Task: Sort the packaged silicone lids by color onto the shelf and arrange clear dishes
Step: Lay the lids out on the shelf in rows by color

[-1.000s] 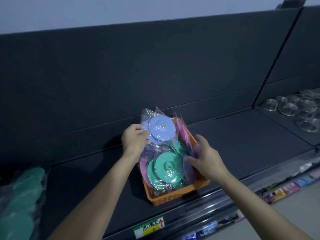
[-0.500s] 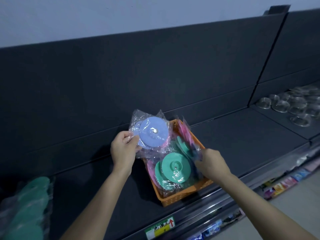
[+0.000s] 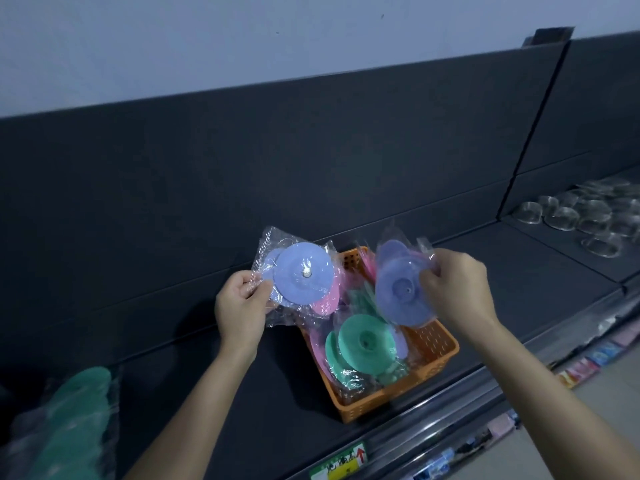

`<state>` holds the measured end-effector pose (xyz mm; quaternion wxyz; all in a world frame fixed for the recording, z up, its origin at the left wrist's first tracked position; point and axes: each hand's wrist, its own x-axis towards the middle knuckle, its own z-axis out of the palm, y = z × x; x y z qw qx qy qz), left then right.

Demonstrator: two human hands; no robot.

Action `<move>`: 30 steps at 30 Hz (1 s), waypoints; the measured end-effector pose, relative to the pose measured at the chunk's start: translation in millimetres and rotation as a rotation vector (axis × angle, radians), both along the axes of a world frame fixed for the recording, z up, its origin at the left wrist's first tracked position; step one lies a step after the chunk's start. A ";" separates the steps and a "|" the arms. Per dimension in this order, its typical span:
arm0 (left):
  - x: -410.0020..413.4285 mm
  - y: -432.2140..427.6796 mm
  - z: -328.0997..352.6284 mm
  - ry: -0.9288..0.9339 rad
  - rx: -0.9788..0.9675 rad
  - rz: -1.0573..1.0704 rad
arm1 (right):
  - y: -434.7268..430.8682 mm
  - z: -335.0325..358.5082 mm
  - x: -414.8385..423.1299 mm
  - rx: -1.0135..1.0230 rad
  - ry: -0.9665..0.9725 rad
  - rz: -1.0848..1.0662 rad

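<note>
An orange basket (image 3: pixel 434 355) stands on the dark shelf (image 3: pixel 519 271) and holds several bagged silicone lids, with a green lid (image 3: pixel 363 341) on top and pink ones behind. My left hand (image 3: pixel 240 306) pinches the clear bag of a purple lid (image 3: pixel 303 273), held up left of the basket with a pink lid behind it. My right hand (image 3: pixel 457 285) grips a second bagged purple lid (image 3: pixel 401 296) lifted above the basket. A pile of bagged green lids (image 3: pixel 74 420) lies on the shelf at far left. Several clear dishes (image 3: pixel 588 216) sit on the shelf at right.
The dark back panel (image 3: pixel 311 150) rises behind the shelf. A vertical divider (image 3: pixel 530 126) separates the right bay. A price rail with a green label (image 3: pixel 341 462) runs along the shelf's front edge. Colourful packages (image 3: pixel 581 372) show on a lower level at right.
My right hand has pulled a second bagged purple lid up out of the basket. My left hand still holds its purple lid, now slightly further left of the basket.
</note>
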<state>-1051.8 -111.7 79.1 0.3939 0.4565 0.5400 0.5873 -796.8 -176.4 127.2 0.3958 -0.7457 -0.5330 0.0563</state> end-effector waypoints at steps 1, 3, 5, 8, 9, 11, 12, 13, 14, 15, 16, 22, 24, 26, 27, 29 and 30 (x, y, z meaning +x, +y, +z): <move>-1.7 0.1 0.8 -0.002 -0.001 -0.005 | -0.4 2.5 -3.7 0.033 0.021 0.005; -6.4 1.4 0.9 -0.018 -0.011 -0.011 | 1.1 4.4 -10.7 0.074 0.087 0.027; -13.9 2.9 -0.4 -0.043 -0.028 -0.009 | 7.5 2.2 -16.3 0.086 0.201 0.051; -29.7 4.4 -4.7 -0.080 -0.072 0.012 | 15.9 -1.4 -28.4 0.101 0.408 0.123; -36.0 4.1 -6.5 -0.091 -0.090 0.024 | 17.6 -1.7 -34.5 0.098 0.452 0.148; -49.8 2.0 -11.2 -0.117 -0.125 0.052 | 20.7 -4.9 -48.1 0.101 0.534 0.190; -57.3 0.4 -14.1 -0.140 -0.141 0.064 | 22.4 -7.3 -55.9 0.106 0.561 0.209; -64.6 -1.7 -17.4 -0.167 -0.156 0.075 | 24.6 -10.4 -64.1 0.107 0.578 0.230; -71.5 -3.8 -21.2 -0.193 -0.174 0.090 | 27.3 -13.7 -72.8 0.106 0.598 0.248; -77.8 -5.9 -25.6 -0.214 -0.193 0.103 | 30.4 -18.6 -81.5 0.101 0.621 0.258; -83.6 -8.2 -30.7 -0.230 -0.215 0.113 | 33.4 -24.7 -91.1 0.086 0.648 0.257; -114.3 -24.3 -56.7 -0.274 -0.300 0.186 | 45.6 -67.7 -136.9 -0.015 0.790 0.222; -127.5 -30.1 -65.7 -0.269 -0.319 0.228 | 42.0 -76.3 -149.0 -0.037 0.782 0.242; -137.7 -36.3 -75.1 -0.256 -0.352 0.266 | 37.6 -87.4 -160.6 -0.068 0.733 0.299; -140.8 -38.9 -79.4 -0.249 -0.371 0.283 | 35.3 -92.2 -166.8 -0.092 0.693 0.324; -143.8 -43.1 -87.0 -0.247 -0.403 0.312 | 31.5 -101.2 -176.6 -0.131 0.596 0.360; -144.2 -44.3 -89.6 -0.248 -0.414 0.322 | 29.4 -103.4 -180.9 -0.140 0.543 0.378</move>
